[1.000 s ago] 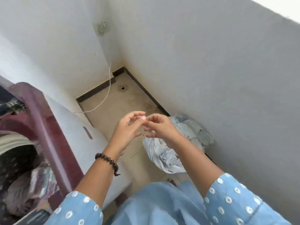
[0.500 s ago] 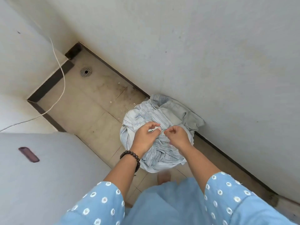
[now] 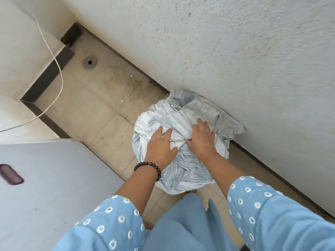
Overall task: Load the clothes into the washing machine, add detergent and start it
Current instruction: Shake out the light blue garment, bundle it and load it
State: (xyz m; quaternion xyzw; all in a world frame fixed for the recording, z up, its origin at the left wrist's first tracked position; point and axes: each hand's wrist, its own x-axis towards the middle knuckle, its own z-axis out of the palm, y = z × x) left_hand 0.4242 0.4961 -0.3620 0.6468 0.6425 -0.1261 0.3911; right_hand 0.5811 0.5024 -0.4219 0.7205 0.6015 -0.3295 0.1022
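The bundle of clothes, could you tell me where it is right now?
In the head view the bundle of clothes sits on the floor right of centre, against the wall, under both hands.

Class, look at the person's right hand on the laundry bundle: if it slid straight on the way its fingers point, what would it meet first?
The right hand points up-image over the bundle; it would likely first meet the grey cloth on top, then the wall beyond.
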